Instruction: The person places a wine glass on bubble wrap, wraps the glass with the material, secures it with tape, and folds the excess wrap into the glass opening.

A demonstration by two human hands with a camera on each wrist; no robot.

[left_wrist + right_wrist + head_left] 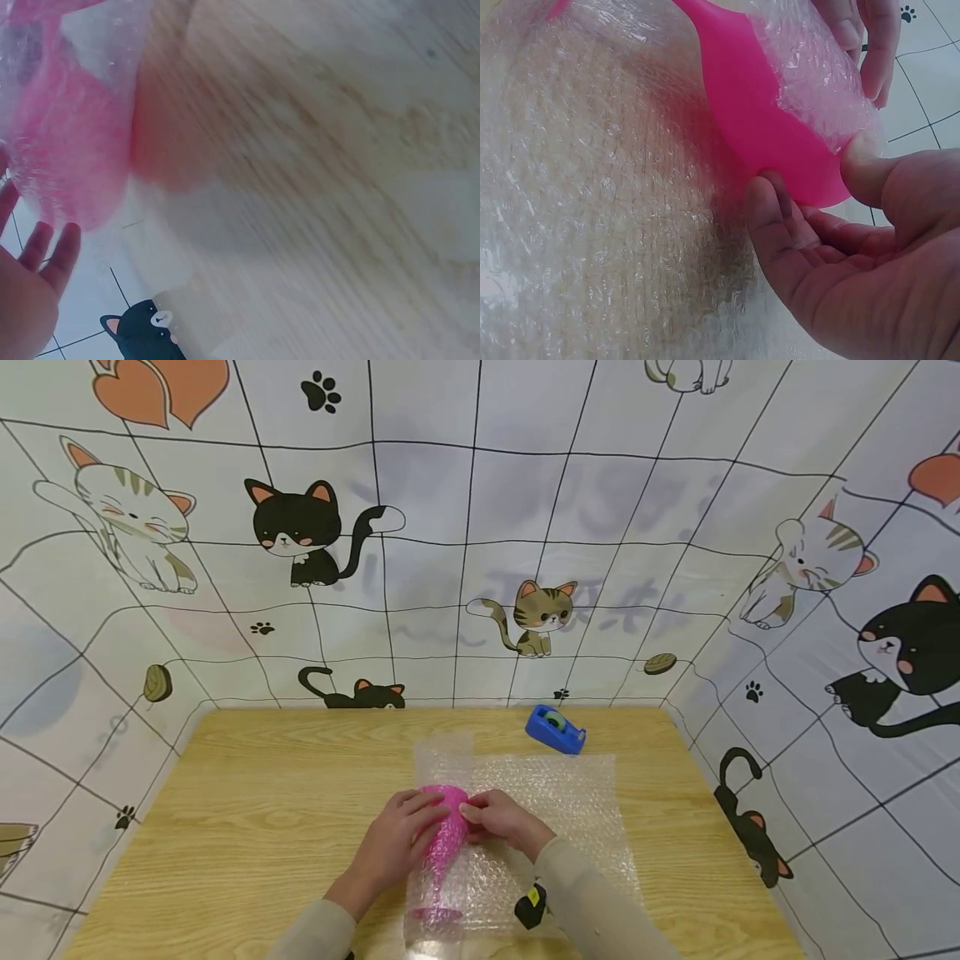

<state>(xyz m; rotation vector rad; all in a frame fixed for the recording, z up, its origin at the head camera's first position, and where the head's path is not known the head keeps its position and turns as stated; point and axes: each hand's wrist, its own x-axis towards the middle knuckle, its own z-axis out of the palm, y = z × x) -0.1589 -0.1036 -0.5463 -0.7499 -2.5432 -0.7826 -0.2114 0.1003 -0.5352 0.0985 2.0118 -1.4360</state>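
A pink wine glass (442, 837) lies on its side on a sheet of bubble wrap (555, 793), its bowl pointing away and its foot nearer me. A layer of the wrap covers part of the bowl; bare pink shows beside that layer's edge in the right wrist view. My left hand (405, 831) holds the wrapped bowl from the left, fingers curved over it. From the right, my right hand (855, 247) grips the bowl near the rim, with the thumb at the wrap's edge and the fingers against the glass. The left wrist view shows the bowl through cloudy wrap.
A blue tape dispenser (555, 729) stands at the table's far edge, beyond the wrap. The wooden table (285, 793) extends to both sides. Cat-patterned cloth (427, 568) hangs behind and at the sides.
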